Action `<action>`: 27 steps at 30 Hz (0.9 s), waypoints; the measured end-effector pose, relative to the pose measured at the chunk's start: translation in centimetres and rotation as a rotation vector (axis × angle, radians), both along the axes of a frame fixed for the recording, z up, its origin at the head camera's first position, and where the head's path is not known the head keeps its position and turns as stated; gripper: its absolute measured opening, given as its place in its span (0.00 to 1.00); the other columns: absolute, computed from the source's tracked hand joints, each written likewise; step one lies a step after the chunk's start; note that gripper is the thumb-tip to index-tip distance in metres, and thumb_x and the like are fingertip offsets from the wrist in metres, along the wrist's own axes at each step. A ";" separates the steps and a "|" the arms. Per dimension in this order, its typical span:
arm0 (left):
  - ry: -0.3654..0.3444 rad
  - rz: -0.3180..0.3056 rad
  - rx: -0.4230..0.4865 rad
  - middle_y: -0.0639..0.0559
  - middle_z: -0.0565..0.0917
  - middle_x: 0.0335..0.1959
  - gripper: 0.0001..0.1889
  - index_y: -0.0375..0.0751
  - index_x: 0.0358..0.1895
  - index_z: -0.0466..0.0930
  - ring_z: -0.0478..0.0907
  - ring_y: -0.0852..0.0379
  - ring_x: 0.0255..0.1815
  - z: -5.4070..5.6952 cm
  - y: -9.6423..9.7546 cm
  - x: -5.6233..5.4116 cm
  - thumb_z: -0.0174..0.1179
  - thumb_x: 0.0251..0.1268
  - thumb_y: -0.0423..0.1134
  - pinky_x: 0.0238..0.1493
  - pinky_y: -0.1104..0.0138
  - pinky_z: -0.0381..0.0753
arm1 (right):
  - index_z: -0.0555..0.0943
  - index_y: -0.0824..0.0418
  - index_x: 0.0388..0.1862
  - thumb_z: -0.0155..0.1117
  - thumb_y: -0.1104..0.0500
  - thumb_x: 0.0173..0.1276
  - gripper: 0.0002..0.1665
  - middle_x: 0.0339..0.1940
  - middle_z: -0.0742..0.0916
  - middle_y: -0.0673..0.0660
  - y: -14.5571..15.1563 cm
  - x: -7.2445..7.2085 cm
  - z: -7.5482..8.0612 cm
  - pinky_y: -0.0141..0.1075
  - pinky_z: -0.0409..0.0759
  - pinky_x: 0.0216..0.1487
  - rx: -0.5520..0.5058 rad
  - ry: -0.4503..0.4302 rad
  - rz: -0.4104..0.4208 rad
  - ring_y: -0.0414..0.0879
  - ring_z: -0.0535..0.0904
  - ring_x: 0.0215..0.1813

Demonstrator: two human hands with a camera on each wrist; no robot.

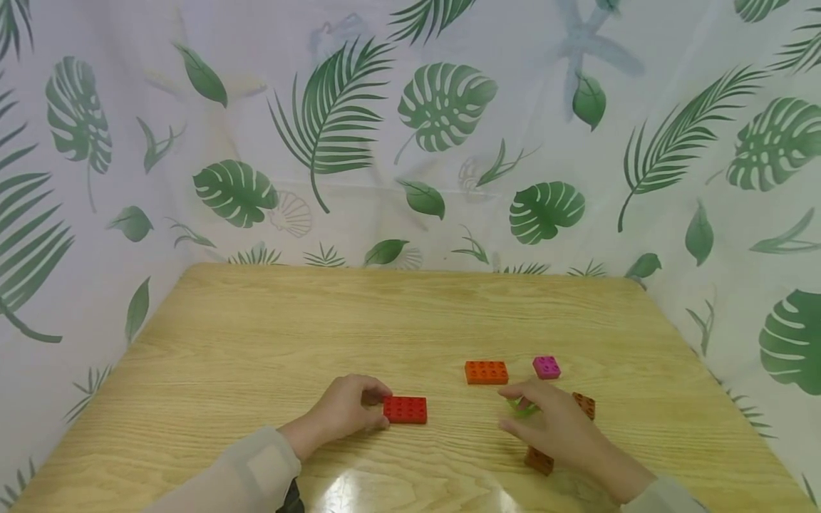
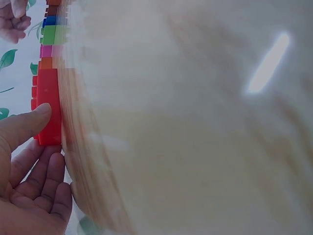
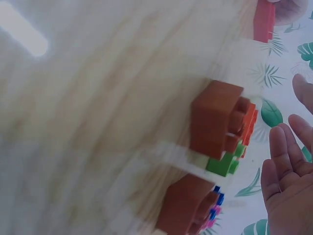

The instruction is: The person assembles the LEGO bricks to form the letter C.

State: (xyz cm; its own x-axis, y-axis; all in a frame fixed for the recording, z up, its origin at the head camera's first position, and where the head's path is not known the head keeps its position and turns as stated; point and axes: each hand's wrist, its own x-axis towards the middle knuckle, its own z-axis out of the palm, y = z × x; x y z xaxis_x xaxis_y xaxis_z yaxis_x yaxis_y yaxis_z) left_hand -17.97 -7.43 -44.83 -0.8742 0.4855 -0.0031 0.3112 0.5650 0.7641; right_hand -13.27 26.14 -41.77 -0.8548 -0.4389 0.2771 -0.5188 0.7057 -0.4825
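The left hand [image 1: 346, 407] pinches the red brick [image 1: 407, 410] by its left end.

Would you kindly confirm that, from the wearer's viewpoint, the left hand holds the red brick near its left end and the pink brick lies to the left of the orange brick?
Not quite: the pink brick lies to the right of the orange brick, as the head view shows. The left hand does hold the red brick near its left end.
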 end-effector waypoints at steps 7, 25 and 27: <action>-0.001 -0.002 0.001 0.48 0.83 0.45 0.19 0.37 0.47 0.82 0.79 0.51 0.45 0.1 0.0 0.1 0.73 0.50 0.37 0.48 0.59 0.78 | 0.81 0.61 0.51 0.71 0.48 0.60 0.25 0.43 0.82 0.49 1.6 1.3 0.0 0.37 0.80 0.37 0.042 -0.068 -0.038 0.39 0.77 0.38; 0.004 -0.002 -0.002 0.48 0.83 0.45 0.19 0.37 0.47 0.82 0.79 0.50 0.47 0.1 0.0 0.1 0.73 0.51 0.37 0.50 0.58 0.78 | 0.80 0.61 0.50 0.72 0.40 0.54 0.33 0.37 0.81 0.43 3.7 3.6 -1.0 0.32 0.79 0.36 0.115 -0.168 -0.148 0.36 0.76 0.36; 0.001 -0.004 -0.004 0.48 0.83 0.45 0.19 0.37 0.47 0.82 0.79 0.50 0.47 0.1 0.0 0.1 0.73 0.51 0.37 0.50 0.57 0.78 | 0.81 0.61 0.49 0.71 0.37 0.53 0.34 0.38 0.82 0.44 3.8 3.7 -1.1 0.32 0.80 0.37 0.129 -0.172 -0.153 0.37 0.77 0.37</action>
